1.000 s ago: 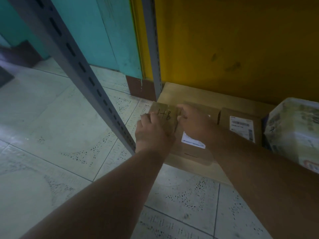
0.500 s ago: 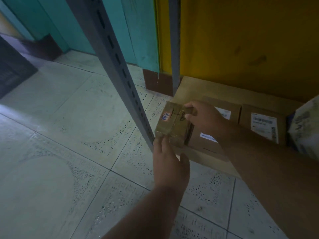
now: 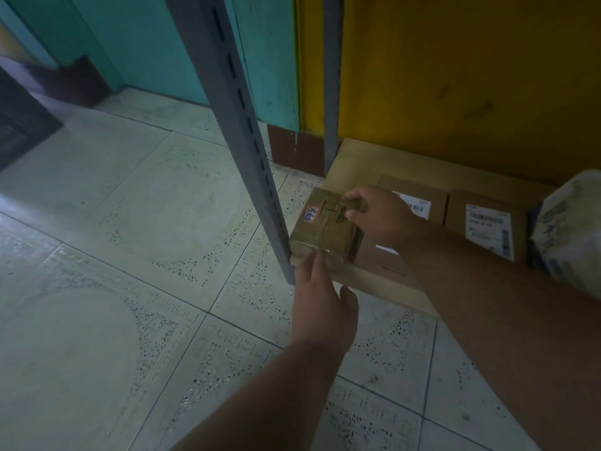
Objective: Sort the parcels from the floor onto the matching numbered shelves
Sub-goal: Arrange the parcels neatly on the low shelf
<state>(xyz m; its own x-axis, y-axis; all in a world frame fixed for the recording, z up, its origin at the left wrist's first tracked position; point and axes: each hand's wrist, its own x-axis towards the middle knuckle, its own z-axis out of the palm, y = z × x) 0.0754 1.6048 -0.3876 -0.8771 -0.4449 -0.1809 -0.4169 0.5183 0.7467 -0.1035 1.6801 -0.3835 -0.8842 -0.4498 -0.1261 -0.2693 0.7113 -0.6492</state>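
Observation:
A small taped brown parcel (image 3: 320, 227) with handwritten "1-8" and a pink sticker rests on the left front corner of the low wooden shelf board (image 3: 357, 157). My right hand (image 3: 379, 214) grips the parcel's far right top edge. My left hand (image 3: 320, 297) has its fingers spread, their tips touching the parcel's near front edge. Behind the parcel lie two flat cardboard boxes with white labels, one (image 3: 419, 198) partly hidden by my right hand, the other (image 3: 486, 226) further right.
A grey slotted shelf post (image 3: 247, 141) stands just left of the parcel; a second post (image 3: 331, 92) rises at the back by the yellow wall. A white wrapped bundle (image 3: 569, 232) sits at the right. Pale tiled floor spreads to the left and front.
My left hand came off the top of the parcel and drew back to its near front edge. My right hand stays on the parcel, which now sits by the post.

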